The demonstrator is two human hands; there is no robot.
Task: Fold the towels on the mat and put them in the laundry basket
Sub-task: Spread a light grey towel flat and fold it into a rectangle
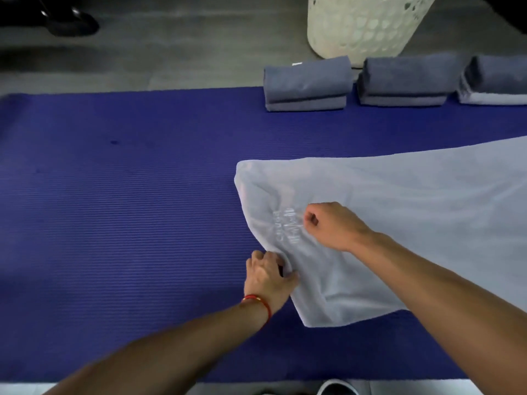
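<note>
A pale grey towel lies spread over the right half of the blue mat, with faint embroidered lettering near its left end. My left hand, with a red thread at the wrist, pinches the towel's left edge. My right hand is curled on the cloth just right of the lettering and seems to grip a bit of it. Three folded grey-blue towels sit in a row at the mat's far edge. Behind them stands the white perforated laundry basket.
Grey floor lies beyond the mat. A dark shoe of another person is at the far left. My own shoe tip shows at the bottom edge, near the mat's front border.
</note>
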